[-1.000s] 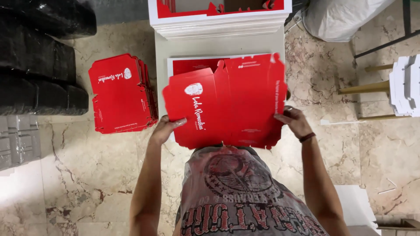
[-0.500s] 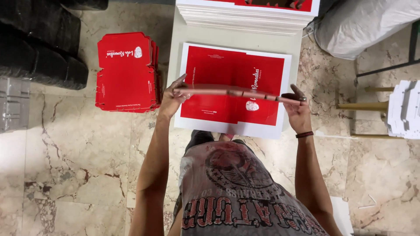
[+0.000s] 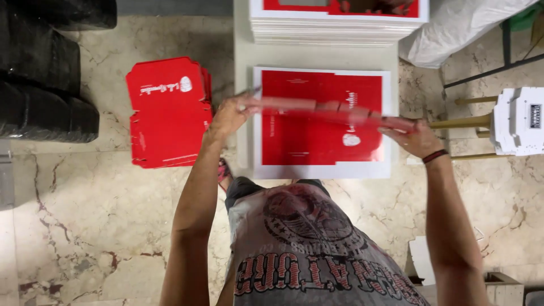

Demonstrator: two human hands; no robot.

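Both of my hands hold one flat red die-cut carton blank [image 3: 334,110], seen nearly edge-on and blurred by motion. My left hand [image 3: 232,112] grips its left end, my right hand [image 3: 416,139] its right end. The blank hovers above a white-bordered red printed sheet [image 3: 317,153] lying on a pale low table [image 3: 242,62]. To the left, on the marble floor, lies a stack of red carton blanks [image 3: 167,113], close to my left hand.
A tall pile of white-edged printed sheets [image 3: 334,31] sits at the table's far end. Black bags [image 3: 39,73] lie at the far left. A white sack [image 3: 453,28] and a wooden stool with white cartons [image 3: 518,122] are at the right.
The carton blank has tipped from facing me to nearly edge-on, uncovering the printed sheet below. It has since shifted a little leftward, toward the floor stack, with both hands still on it.
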